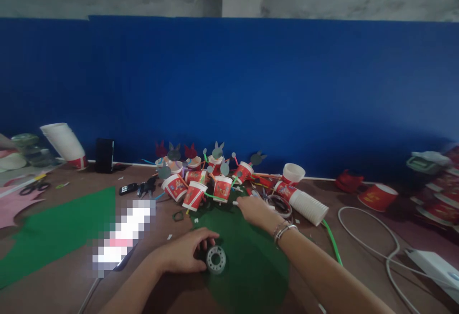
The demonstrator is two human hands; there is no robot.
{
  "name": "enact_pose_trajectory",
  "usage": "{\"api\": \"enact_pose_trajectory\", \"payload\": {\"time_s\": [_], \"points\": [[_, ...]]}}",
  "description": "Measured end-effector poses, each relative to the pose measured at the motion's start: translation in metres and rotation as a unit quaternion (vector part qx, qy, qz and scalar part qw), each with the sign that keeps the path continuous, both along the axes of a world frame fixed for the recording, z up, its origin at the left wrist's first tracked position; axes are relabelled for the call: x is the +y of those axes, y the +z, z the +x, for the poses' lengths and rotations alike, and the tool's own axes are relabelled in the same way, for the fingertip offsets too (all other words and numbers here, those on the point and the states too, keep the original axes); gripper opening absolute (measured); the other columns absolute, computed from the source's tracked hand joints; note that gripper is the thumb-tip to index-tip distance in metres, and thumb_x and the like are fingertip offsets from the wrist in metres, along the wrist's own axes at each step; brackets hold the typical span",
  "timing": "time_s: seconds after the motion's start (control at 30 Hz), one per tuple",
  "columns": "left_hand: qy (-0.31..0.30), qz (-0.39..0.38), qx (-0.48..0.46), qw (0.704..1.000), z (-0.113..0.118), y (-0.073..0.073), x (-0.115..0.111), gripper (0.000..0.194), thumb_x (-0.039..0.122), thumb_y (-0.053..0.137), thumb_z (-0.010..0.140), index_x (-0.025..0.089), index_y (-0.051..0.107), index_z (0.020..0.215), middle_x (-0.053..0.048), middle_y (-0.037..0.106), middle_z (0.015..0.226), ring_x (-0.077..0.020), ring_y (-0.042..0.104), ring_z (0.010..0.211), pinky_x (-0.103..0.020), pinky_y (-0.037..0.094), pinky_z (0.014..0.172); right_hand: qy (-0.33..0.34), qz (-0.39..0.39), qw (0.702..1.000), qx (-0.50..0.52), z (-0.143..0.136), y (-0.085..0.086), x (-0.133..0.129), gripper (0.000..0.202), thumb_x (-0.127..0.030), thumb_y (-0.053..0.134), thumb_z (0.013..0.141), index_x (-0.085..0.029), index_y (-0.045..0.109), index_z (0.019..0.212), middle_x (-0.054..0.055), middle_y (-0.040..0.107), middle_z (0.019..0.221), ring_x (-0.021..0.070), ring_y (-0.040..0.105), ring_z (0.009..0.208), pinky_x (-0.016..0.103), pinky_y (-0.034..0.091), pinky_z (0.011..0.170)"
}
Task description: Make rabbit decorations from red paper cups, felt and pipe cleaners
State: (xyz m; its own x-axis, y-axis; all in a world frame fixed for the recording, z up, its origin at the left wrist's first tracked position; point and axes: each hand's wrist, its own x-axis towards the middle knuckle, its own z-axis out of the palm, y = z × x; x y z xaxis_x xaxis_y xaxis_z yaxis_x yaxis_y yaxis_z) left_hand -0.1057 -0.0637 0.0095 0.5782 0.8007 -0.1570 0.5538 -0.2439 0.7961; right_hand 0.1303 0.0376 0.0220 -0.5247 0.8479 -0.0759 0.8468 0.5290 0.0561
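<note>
My left hand [186,252] is low over the table, thumb and curled fingers apart. Its thumb tip is beside a grey ring [210,267] with small holes around its hub, like a tape roll; whether they touch I cannot tell. Farther forward, my right hand [256,212], a bracelet at its wrist, has its fingers closed together. A small white tip [235,203] shows at those fingertips; the rest is hidden. Under both hands lies a dark green sheet [247,266]. Just beyond stand and lean several red paper-cup figures [223,189] with rabbit-shaped heads and coloured stick arms.
A stack of paper cups [304,205] lies right of my right hand, near a cable [394,242] and a white power strip [435,268]. Leftward are a lit, pixelated phone-like shape [124,237], keys [145,187], scissors [34,187] and green paper [71,223]. A blue partition [229,89] stands behind.
</note>
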Motion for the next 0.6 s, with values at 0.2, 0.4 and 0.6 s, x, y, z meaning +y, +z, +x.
{"api": "enact_pose_trajectory", "payload": {"time_s": [0.2,0.4,0.6], "points": [[-0.019,-0.003,0.003,1.0,-0.002,0.001,0.004,0.068,0.006,0.056,0.058,0.024,0.048,0.122,-0.003,0.058,0.108,-0.0171,0.054,0.088,-0.026,0.046,0.075,-0.07,0.003,0.998,0.006,0.0,0.006,0.018,0.03,-0.031,0.033,0.094,-0.018,0.056,0.109,0.015,0.069,0.089,0.0268,0.067,0.083,0.032,0.046,0.067],[-0.024,0.006,-0.017,1.0,-0.004,-0.004,0.006,0.067,0.001,0.051,0.057,0.025,0.051,0.119,-0.003,0.058,0.106,-0.0149,0.054,0.085,-0.023,0.045,0.07,-0.141,0.013,0.99,0.025,-0.006,0.011,0.023,0.046,-0.037,0.039,0.092,-0.015,0.037,0.131,0.019,0.067,0.094,0.0303,0.066,0.088,0.035,0.046,0.069],[0.028,0.052,0.005,0.998,0.0,-0.007,0.008,0.041,0.008,0.051,0.066,0.021,0.061,0.104,-0.002,0.055,0.091,-0.0116,0.053,0.071,-0.022,0.044,0.065,-0.115,-0.019,0.986,0.119,-0.008,0.025,-0.018,0.058,-0.014,0.038,0.086,-0.017,0.023,0.142,0.014,0.067,0.09,0.0243,0.065,0.084,0.032,0.043,0.072]]}}
